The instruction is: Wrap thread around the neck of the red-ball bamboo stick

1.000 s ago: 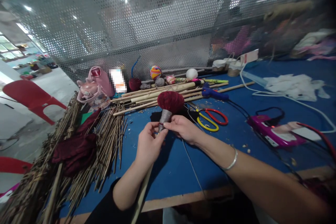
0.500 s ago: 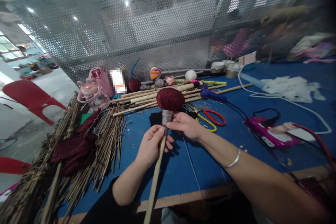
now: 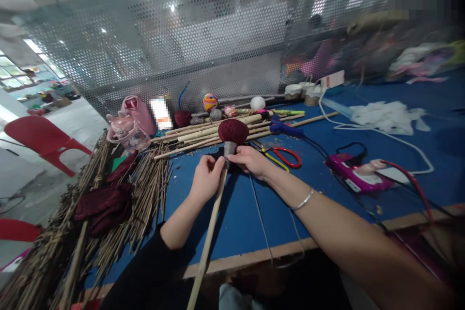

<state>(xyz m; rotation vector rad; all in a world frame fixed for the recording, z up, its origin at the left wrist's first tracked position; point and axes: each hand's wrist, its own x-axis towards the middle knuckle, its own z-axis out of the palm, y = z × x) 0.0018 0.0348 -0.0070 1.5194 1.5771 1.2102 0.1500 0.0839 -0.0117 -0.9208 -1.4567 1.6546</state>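
I hold a long wooden stick whose top carries a round dark red padded head with a grey thread wrapping just below it. My left hand is closed round the stick right under the wrapping. My right hand pinches the wrapped neck from the right side, fingers pressed together. A thin grey thread trails from that spot down across the blue table toward its front edge.
Red and yellow scissors lie just right of my hands. A pink tool with cables sits further right. Bundles of thin twigs with dark red cloth fill the left. Long sticks, yarn balls and a pink bottle line the perforated screen.
The stick has been pushed away from me, so the red head sits further off and smaller. Both hands stayed at the wrapped neck. The view has tilted slightly.
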